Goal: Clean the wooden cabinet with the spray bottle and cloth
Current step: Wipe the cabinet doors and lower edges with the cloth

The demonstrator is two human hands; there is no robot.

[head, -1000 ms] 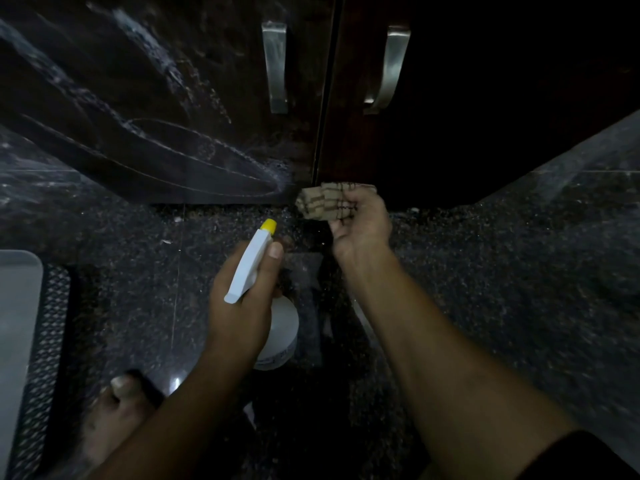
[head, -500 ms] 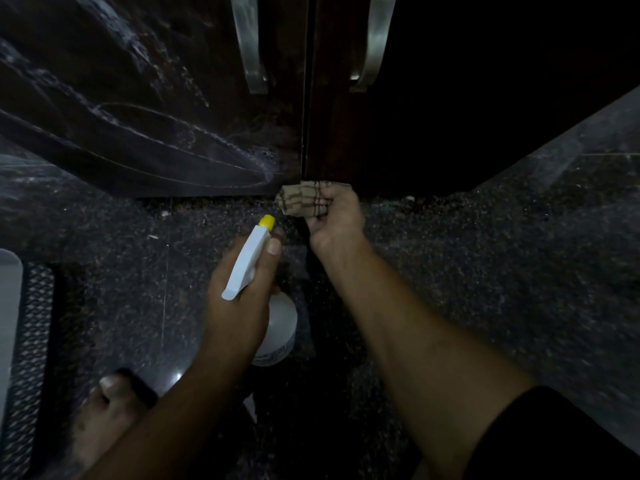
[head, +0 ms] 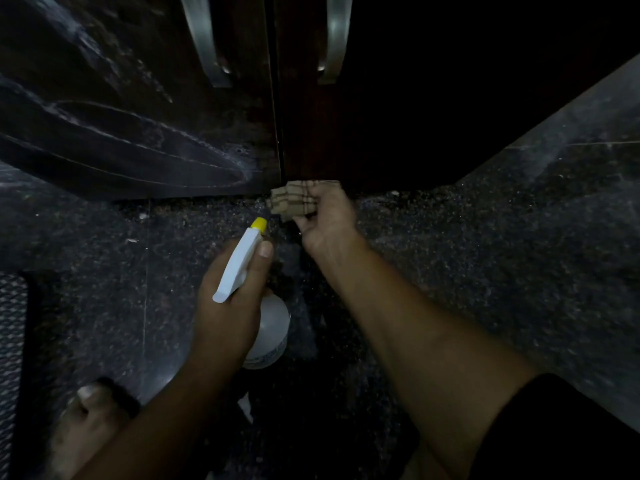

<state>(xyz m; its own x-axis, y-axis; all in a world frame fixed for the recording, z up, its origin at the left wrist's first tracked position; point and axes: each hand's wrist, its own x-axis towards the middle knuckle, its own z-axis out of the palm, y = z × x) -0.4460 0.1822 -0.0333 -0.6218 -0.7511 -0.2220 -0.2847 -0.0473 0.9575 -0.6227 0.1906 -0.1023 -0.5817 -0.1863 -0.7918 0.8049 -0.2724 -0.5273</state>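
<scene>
The dark wooden cabinet fills the top of the view, its two doors meeting at a centre seam. Wet smear marks streak the left door. My right hand is shut on a folded beige checked cloth, pressed at the bottom edge of the right door beside the seam. My left hand grips a white spray bottle with a yellow nozzle, held low over the floor and pointing toward the cloth. The bottle's round body shows below my fingers.
Two metal handles hang on either side of the seam. The floor is dark speckled stone. A perforated mat lies at the left edge. My bare foot rests at the bottom left.
The view has shifted so the cabinet handles sit higher in the frame. My right hand with the cloth stays at the door's bottom edge near the seam. The bottle hand has barely moved.
</scene>
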